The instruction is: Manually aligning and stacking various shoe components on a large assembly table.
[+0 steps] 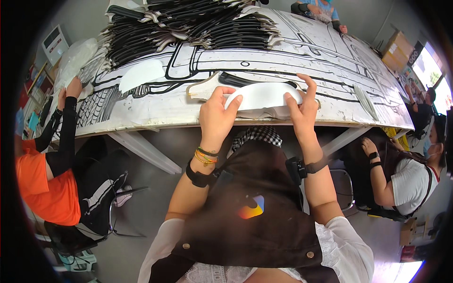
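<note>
Starting at the left edge of the table point(155, 115), a seated person in an orange top point(45, 188) reaches a black-sleeved arm point(66, 127) up to the table's left edge, the hand resting there near a loose white curved cutout point(141, 74). A large stack of black-and-white flat pieces point(188, 28) covers the far left corner of the table.

At the near edge, in the middle, the wearer's left hand point(216, 115) is raised from the lower edge of the view, forearm angled up and inward, wrist carrying a black strap and coloured bracelets point(206, 157). Its fingers are curled narrowly, thumb and fingertips pinching the left end of a white curved piece point(263, 95).

The white curved piece is a flat, elongated crescent-like shape, plain white on its upper face, lying crosswise just inside the near edge of the table. It sits on a thicker pale board point(203, 89) with a tan edge, and a dark strip shows just behind it.

The right hand point(302, 108) mirrors the left: forearm rising from the lower edge, black wrist strap, index finger extended upward, the remaining fingers and thumb gripping the right end of the same piece.

Further right, a second seated person in a white top point(410, 181) sits beside the table's right edge, hand resting on a dark lap.
</note>
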`<state>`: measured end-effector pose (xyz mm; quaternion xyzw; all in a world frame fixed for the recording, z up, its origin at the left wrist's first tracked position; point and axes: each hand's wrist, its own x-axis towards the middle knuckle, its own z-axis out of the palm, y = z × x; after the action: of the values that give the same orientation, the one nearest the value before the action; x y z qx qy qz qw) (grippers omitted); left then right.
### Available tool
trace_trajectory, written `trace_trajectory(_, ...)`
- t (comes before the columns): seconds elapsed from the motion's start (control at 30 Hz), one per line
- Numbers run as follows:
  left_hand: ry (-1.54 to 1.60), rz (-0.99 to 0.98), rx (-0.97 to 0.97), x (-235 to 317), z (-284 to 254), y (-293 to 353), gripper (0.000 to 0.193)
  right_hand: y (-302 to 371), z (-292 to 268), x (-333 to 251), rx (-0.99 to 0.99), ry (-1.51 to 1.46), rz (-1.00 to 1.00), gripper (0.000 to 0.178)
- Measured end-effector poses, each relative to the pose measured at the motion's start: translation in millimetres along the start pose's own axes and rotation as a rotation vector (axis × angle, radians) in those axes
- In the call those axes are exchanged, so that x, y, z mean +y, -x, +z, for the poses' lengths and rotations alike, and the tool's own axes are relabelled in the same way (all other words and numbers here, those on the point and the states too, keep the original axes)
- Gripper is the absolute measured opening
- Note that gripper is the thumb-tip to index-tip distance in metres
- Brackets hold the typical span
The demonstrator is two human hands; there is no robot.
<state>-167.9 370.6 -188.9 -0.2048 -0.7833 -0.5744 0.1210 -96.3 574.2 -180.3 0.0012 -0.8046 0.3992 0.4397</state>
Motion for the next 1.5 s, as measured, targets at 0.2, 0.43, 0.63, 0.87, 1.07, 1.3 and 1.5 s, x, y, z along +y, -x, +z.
trace_trajectory(0.2,0.010,0.031,0.044,-3,4,4,0.024,-2,-1,17,-0.040,-0.431,0.291,0.051)
trace_trajectory(0.43,0.075,0.126,0.145,-10,5,10,0.020,-9,-25,50,-0.024,-1.337,0.467,0.050)
trace_trajectory(0.63,-0.416,0.370,0.249,-26,8,-13,0.017,-16,-21,54,0.070,-1.346,0.539,0.046)
trace_trajectory(0.87,-0.340,0.159,-0.093,-38,-10,-43,0.012,-24,-14,52,0.154,-1.211,0.609,0.046)
trace_trajectory(1.07,-0.248,-0.003,-0.236,-14,-19,-44,0.014,-25,-19,38,0.151,-1.147,0.603,0.044)
trace_trajectory(1.3,-0.489,0.134,-0.053,-24,-9,-30,0.013,-27,-5,5,0.111,-1.176,0.512,0.044)
trace_trajectory(1.5,-0.486,0.155,-0.029,-15,-14,-24,0.016,-27,8,28,0.131,-1.167,0.550,0.044)
